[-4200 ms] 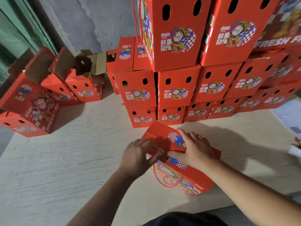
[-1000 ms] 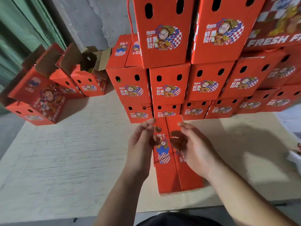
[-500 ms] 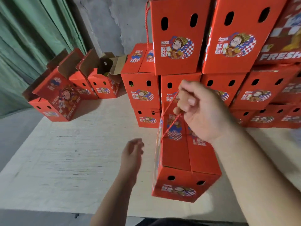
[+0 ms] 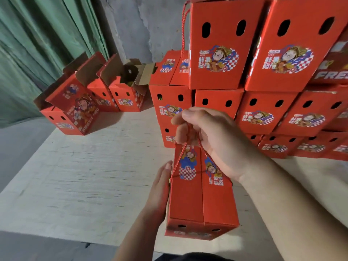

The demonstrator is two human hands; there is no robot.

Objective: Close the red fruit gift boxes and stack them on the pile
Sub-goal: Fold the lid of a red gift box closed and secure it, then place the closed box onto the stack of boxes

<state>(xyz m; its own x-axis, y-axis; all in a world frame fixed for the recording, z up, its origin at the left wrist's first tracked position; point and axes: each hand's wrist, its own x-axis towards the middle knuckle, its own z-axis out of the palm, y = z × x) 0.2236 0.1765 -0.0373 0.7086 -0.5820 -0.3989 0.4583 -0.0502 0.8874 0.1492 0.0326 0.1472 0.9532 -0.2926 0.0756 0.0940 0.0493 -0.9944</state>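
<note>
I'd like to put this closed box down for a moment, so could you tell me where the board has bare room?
The pale board lies bare left of the held box, in front of the open boxes. A smaller bare strip shows right of the right hand, below the pile. The back edge is crowded.

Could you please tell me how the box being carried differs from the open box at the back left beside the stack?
The carried box has its top flaps shut, while the open box has its flaps standing up, brown inside showing. The carried box hangs by its red cord from the right hand, with the left hand flat against its side; the open box rests on the board, untouched. Both are red, with the same cartoon print and oval holes.
</note>
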